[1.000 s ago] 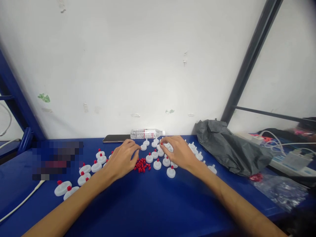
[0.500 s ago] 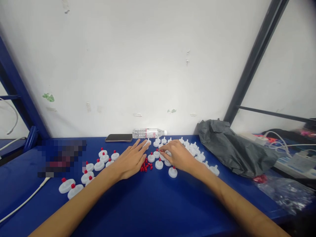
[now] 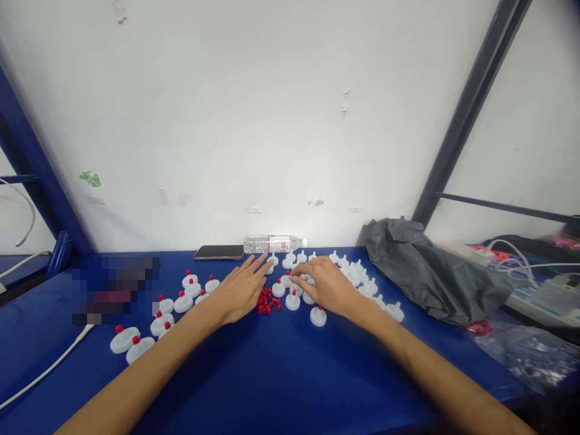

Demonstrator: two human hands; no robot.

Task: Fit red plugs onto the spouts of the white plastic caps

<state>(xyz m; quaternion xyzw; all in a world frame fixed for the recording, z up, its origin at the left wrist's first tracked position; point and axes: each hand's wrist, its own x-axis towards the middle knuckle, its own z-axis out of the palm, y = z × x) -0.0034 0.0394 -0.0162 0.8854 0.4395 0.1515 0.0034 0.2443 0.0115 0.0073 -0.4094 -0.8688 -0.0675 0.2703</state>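
My left hand [image 3: 238,291] lies on the blue table [image 3: 272,374] with its fingers stretched out toward the white discs near the bottle, just left of a small heap of red caps [image 3: 268,302]. My right hand [image 3: 324,284] rests palm down over several white discs [image 3: 292,300], its fingers curled and pinched at the tips near one disc; what they hold is too small to make out. White discs with red caps [image 3: 183,302] lie spread to the left. Uncapped white discs [image 3: 357,277] lie to the right.
A water bottle [image 3: 272,244] and a phone [image 3: 219,252] lie against the white wall. A dark grey plastic bag [image 3: 426,272] sits at the right, with a clear bag [image 3: 521,353], cables and a power strip [image 3: 544,296] beyond. A white cable [image 3: 45,368] runs at the left.
My left hand has opened from a curled pose and its fingers now reach forward. My right hand has stayed over the discs, shifting slightly.
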